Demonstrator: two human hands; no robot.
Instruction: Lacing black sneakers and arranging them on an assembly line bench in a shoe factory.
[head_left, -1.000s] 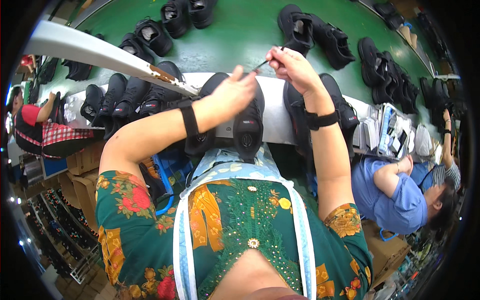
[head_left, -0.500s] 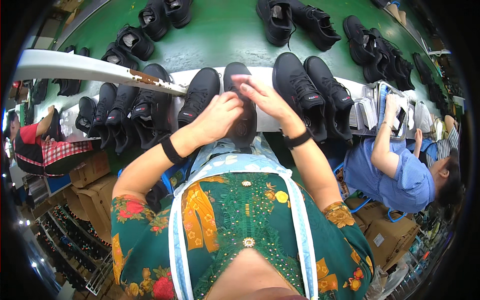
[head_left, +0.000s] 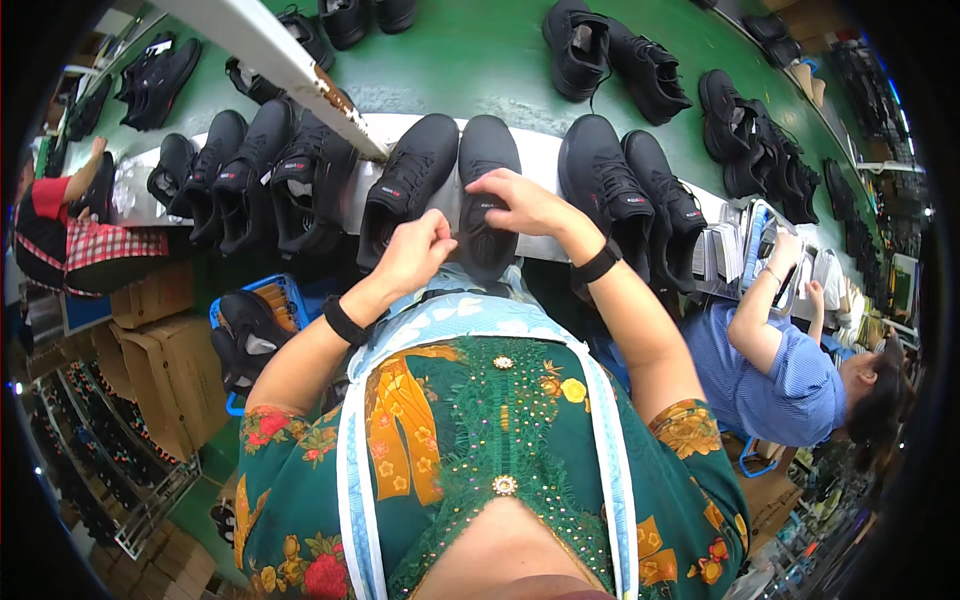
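Head view's got my right hand (head_left: 520,203) spread flat, fingers loose, pressing the laced top of a matte black sneaker (head_left: 486,190) on the white ledge (head_left: 540,150). Left hand (head_left: 415,250) is curled tight just beside it, can't tell what it's pinching. Its smooth-toed twin (head_left: 405,185) sits alongside.

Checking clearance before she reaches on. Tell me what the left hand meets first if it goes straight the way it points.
The left hand points up and away, toward the white ledge. Straight ahead lies the black shoe left of the one under the right hand. It looks almost touching already, though depth is unclear.
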